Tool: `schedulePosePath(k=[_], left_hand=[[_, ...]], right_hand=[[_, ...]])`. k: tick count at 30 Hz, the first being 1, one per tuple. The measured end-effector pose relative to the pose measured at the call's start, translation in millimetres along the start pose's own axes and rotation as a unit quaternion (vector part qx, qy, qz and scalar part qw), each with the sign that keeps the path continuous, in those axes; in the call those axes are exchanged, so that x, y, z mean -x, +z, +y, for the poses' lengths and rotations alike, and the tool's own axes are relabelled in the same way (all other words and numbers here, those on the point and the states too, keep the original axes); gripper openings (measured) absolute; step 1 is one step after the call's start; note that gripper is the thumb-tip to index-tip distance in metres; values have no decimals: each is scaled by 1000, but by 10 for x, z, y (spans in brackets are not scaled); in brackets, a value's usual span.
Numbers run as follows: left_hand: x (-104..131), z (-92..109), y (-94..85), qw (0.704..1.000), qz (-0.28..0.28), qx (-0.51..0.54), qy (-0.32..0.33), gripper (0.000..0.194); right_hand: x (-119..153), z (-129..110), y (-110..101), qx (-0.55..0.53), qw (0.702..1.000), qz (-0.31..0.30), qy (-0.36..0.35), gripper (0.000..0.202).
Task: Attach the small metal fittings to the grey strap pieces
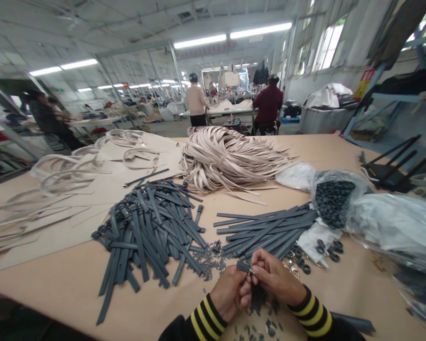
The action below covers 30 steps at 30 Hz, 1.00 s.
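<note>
My left hand [231, 291] is closed around a dark grey strap [243, 267], whose end sticks out past the thumb. Against it, my right hand [271, 274] pinches at a small gold-coloured metal part on the strap, probably a buckle, mostly hidden by the fingers. Just beyond my hands lies a stack of plain dark straps [266, 229]. To the left is a large heap of dark straps with fittings at their ends [145, 232]. Small grey scraps [209, 260] are scattered between the two, and more lie below my hands.
A tied bundle of beige straps [227, 158] sits at the back, with beige panels with handles [106, 175] to its left. Dark rings [333, 248] and plastic bags [386, 227] lie at right, near a black router-like device [394, 163]. Several people stand farther off.
</note>
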State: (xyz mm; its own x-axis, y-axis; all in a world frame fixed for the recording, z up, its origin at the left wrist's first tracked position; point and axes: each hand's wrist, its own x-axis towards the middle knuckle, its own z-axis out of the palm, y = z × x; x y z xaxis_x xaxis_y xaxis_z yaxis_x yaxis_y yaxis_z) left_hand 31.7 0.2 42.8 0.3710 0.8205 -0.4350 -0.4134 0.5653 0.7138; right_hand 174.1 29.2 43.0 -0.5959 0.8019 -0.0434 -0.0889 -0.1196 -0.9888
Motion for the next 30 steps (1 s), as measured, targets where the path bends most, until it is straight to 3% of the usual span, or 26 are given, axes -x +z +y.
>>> schedulePosePath(k=[3,6,8,11,14,17,20,30], left_hand=[[-14,0,-25,999,19,-30,-16,37],[-6,56,-35,998,-4,-63,-20,39],[-5,89,-35,994,17,-106,18,37],[-14,108,-56,968,85,-200,124,35],[-27,94,-114,953,53,-250,163,35],[-63,49,-184,963,33,-226,142,40],[-117,6,-236,976,51,-164,137,44],[-52,18,-115,977,104,-94,163,30]], right_hand=[[17,-2,39,40,999,4,-10,24],[33,-15,66,97,995,-4,-24,18],[27,-6,70,104,994,-6,-17,19],[0,21,57,115,993,26,-12,20],[-18,24,39,132,990,46,-11,21],[-12,4,38,137,991,9,-11,22],[-2,-14,42,145,989,-16,-6,23],[-14,-28,15,136,990,42,-5,20]])
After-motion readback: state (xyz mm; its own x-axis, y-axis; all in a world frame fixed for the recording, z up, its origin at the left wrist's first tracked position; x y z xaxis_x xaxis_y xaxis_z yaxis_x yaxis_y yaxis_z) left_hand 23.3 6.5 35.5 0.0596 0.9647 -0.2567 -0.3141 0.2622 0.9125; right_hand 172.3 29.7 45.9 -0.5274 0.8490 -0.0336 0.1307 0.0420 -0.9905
